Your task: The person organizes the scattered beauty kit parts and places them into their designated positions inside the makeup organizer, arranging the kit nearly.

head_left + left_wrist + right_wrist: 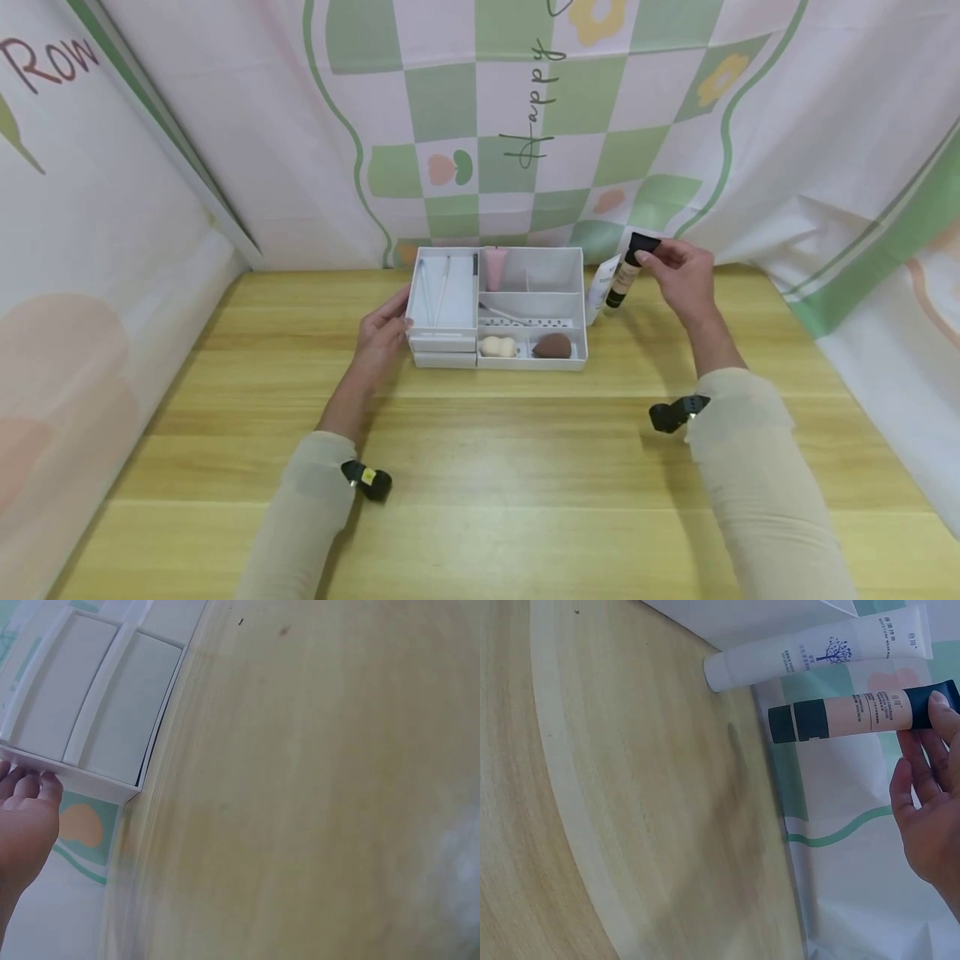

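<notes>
My right hand (684,279) pinches the black top end of a concealer tube (866,712), beige in the middle with a black cap pointing down. Beside it a white cream tube (817,652) with a blue tree print stands cap down, close to the right side of a white organizer box (531,364). At the box's left side, my left hand (381,333) rests its fingers against the wall, with the thumb by the front corner. Held in the box are a pink tube (495,268), a cream-coloured sponge (498,347) and a brown sponge (552,346).
On the organizer's left top tray (459,296) lie thin sticks, with drawers (444,360) below. A thin curved tool (504,314) lies in the middle compartment. Patterned cloth (517,100) hangs behind the wooden table (480,483), and more cloth hangs at both sides.
</notes>
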`<state>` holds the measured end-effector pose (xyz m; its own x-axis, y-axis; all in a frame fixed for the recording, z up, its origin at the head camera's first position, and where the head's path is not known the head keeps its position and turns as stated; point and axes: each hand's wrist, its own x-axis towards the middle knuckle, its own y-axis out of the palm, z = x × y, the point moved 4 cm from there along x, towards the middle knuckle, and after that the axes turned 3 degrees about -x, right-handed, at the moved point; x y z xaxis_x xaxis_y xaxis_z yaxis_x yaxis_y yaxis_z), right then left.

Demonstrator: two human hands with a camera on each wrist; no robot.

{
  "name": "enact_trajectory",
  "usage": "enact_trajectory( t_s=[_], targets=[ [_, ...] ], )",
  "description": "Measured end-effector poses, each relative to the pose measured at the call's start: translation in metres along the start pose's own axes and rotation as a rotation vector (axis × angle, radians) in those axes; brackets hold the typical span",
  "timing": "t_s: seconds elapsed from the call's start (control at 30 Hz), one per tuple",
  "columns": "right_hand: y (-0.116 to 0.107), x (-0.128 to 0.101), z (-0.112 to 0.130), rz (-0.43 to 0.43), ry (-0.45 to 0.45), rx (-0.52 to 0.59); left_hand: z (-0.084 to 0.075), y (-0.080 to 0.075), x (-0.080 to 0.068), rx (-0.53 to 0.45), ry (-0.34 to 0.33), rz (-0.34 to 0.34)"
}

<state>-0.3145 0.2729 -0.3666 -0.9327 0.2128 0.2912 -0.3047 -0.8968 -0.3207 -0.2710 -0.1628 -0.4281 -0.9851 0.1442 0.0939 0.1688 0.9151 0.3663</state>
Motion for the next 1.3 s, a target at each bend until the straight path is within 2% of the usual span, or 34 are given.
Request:
enact_trajectory(
  t_s=[0.23, 0.57, 0.87, 1.3],
  targets=[
    [-0.004, -0.002, 0.012, -0.007, -0.012, -0.024, -0.001, 0.000, 0.000, 0.008, -0.028, -0.021],
    [-0.005, -0.007, 0.033, -0.009, -0.065, 0.036, -0.001, 0.000, 0.001, -0.004, -0.033, -0.026],
    [-0.010, 0.009, 0.026, -0.048, -0.098, -0.021, -0.001, 0.000, 0.001, -0.006, -0.028, -0.022],
    [-0.011, 0.014, 0.040, -0.061, -0.158, -0.019, -0.001, 0.000, 0.000, -0.006, -0.024, -0.024]
  ],
)
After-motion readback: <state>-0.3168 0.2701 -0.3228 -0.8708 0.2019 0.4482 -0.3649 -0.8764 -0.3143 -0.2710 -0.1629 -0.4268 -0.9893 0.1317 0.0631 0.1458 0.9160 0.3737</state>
